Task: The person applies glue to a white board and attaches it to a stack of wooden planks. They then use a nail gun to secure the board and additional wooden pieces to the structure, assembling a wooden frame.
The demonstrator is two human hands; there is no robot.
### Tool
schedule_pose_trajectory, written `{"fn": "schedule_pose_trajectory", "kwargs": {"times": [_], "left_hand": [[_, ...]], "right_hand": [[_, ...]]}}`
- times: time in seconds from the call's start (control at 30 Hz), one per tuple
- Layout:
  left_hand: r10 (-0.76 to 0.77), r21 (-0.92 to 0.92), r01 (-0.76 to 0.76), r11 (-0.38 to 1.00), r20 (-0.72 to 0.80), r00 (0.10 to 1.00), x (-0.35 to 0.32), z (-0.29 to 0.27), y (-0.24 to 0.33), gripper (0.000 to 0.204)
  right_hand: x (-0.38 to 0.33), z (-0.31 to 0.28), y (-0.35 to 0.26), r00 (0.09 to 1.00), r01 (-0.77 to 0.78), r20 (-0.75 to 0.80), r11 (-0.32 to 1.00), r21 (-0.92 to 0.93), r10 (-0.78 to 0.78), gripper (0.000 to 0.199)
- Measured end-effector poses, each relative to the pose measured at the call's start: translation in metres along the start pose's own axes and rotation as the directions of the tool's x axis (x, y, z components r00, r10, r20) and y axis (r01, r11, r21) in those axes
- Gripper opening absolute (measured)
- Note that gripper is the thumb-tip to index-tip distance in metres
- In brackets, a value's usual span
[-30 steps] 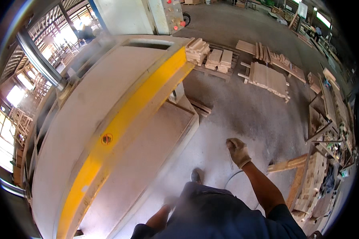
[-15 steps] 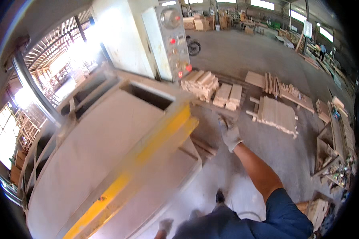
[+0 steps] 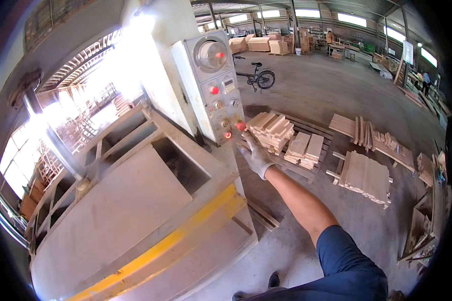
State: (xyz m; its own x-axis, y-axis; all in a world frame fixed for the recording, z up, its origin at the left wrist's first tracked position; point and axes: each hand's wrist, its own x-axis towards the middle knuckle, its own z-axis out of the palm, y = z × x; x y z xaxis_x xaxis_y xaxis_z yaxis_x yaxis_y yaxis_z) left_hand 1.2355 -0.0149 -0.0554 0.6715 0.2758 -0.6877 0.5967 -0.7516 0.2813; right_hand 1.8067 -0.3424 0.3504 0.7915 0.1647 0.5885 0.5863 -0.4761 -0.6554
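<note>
My right hand (image 3: 256, 156), in a light work glove, stretches forward with its fingers extended and apart. Nothing shows in its grip. The fingertips are right by a red mushroom button (image 3: 241, 126) at the lower corner of a grey control panel (image 3: 198, 90); whether they touch it I cannot tell. That panel also carries a round gauge (image 3: 211, 54), another red button (image 3: 214, 90), several knobs and a lit red lamp (image 3: 228, 135). To the left lies the machine's broad flat bed (image 3: 110, 200), edged by a yellow-painted bar (image 3: 186, 226). My left hand is out of sight.
Stacked wood strips (image 3: 271, 128) sit on a pallet (image 3: 316, 125) beyond my hand, with another board stack (image 3: 361, 173) to the right. A metal column (image 3: 55, 138) rises at the machine's left. A bicycle (image 3: 258, 76) and distant people are farther back.
My right hand has moved forward and left to the panel's red button. My left hand has left the view. The view has tilted up, showing more of the panel and bicycle.
</note>
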Motion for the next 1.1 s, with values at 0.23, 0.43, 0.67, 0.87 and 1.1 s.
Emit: {"fn": "schedule_pose_trajectory", "kwargs": {"times": [0.23, 0.43, 0.67, 0.87, 1.1], "left_hand": [[-0.148, -0.045, 0.15, 0.988, 0.038, 0.988, -0.08, 0.069, -0.039, 0.027], [-0.298, 0.085, 0.286, 0.955, 0.245, 0.923, -0.239, 0.203, -0.109, 0.038], [-0.316, -0.184, 0.329, 0.926, 0.099, 0.944, -0.261, 0.228, -0.12, 0.036], [-0.641, -0.804, 0.404, 0.435, 0.039, 0.767, -0.341, 0.25, -0.153, 0.05], [-0.801, -0.933, 0.35, 0.087, 0.143, 0.581, -0.372, 0.29, -0.223, 0.053]], "right_hand": [[0.04, 0.064, 0.015, 0.98, 0.196, -0.04, 0.979, 0.059, -0.194, 0.078], [0.056, 0.019, 0.107, 0.997, 0.06, 0.04, 0.974, 0.218, -0.07, 0.065], [0.099, -0.019, 0.082, 0.996, 0.086, -0.002, 0.981, 0.174, -0.087, 0.052], [-0.09, 0.079, -0.023, 0.958, 0.253, -0.133, 0.967, -0.035, -0.256, 0.04], [-0.519, 0.273, -0.118, 0.421, 0.033, 0.906, 0.998, -0.06, 0.04, 0.026]]}}
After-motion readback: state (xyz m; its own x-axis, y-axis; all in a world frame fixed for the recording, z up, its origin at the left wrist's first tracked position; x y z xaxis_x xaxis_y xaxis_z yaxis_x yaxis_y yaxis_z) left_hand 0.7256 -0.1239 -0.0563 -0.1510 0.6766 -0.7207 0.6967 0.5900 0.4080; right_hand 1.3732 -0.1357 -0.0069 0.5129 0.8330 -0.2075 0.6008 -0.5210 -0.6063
